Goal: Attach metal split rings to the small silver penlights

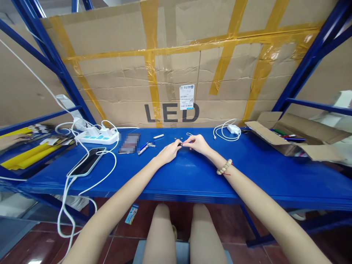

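At the centre of the frame, a person's left hand [168,152] and right hand [199,144] meet, fingertips pinching a small dark piece [180,144] over the blue table [192,179]. A silver tube [158,136] lies left of centre; an open box [286,145] sits at the right.

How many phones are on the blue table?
2. The dark phone lies just right of the white power strip; the white-edged phone lies on the near side of that strip.
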Action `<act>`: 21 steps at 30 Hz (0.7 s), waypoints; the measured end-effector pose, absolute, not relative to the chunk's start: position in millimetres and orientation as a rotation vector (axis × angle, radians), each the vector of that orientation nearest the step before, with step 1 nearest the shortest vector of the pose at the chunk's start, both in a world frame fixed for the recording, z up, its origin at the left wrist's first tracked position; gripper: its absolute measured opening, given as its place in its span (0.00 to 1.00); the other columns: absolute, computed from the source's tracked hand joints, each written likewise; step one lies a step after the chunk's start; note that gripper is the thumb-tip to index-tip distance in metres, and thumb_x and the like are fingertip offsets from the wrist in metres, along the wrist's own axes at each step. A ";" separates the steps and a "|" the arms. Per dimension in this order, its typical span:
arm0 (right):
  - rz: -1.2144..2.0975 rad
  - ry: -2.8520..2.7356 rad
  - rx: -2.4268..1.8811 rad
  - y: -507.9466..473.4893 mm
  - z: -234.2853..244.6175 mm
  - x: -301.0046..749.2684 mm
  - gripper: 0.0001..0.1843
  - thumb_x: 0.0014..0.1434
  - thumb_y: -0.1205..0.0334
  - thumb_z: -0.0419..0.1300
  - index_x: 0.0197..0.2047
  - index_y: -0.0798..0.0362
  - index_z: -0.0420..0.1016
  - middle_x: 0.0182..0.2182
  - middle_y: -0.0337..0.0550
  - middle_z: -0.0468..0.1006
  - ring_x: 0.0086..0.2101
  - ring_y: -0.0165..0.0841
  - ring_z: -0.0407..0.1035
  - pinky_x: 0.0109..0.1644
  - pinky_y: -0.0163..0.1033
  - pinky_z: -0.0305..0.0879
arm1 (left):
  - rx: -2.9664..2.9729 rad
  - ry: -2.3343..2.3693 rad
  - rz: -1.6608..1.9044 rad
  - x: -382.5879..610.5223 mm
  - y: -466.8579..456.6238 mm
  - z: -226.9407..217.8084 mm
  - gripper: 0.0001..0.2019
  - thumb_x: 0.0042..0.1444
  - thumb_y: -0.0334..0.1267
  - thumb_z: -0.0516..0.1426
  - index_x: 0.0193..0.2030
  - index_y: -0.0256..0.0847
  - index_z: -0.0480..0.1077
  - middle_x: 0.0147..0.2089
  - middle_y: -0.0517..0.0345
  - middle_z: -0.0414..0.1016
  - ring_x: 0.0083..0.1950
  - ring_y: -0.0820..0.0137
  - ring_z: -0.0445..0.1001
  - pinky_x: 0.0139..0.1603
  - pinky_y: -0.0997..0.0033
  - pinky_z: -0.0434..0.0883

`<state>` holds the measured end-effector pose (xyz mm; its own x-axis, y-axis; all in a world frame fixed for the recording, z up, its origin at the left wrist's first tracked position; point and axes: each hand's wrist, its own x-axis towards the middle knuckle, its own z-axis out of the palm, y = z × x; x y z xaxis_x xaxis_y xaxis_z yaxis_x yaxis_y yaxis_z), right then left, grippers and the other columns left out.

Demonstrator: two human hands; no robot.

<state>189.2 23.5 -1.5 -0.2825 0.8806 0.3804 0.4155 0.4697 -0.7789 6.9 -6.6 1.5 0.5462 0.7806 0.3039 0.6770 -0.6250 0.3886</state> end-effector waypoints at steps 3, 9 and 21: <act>0.754 -1.882 -1.101 23.2 -3.1 189.7 0.17 0.43 0.49 0.66 0.28 0.56 0.80 0.22 0.43 0.77 0.18 0.26 0.64 0.22 0.33 0.60 | 2.561 1.230 0.667 6.5 -8.5 2.6 0.08 0.63 0.37 0.43 0.46 0.42 0.58 0.50 0.50 0.71 0.51 0.63 0.72 0.47 0.65 0.69; 0.826 -1.886 -1.156 21.1 -4.3 189.7 0.16 0.42 0.50 0.66 0.26 0.56 0.79 0.20 0.41 0.76 0.19 0.26 0.65 0.23 0.33 0.61 | 2.629 1.149 0.698 4.6 -6.6 -0.6 0.06 0.62 0.34 0.45 0.44 0.41 0.58 0.51 0.47 0.71 0.52 0.63 0.71 0.49 0.65 0.68; 0.979 -1.765 -1.189 10.4 5.9 181.2 0.23 0.39 0.42 0.66 0.25 0.57 0.76 0.14 0.38 0.69 0.17 0.24 0.60 0.21 0.31 0.56 | 2.506 1.133 0.838 3.7 -8.2 4.0 0.04 0.62 0.34 0.45 0.42 0.41 0.59 0.49 0.50 0.72 0.50 0.65 0.71 0.48 0.66 0.68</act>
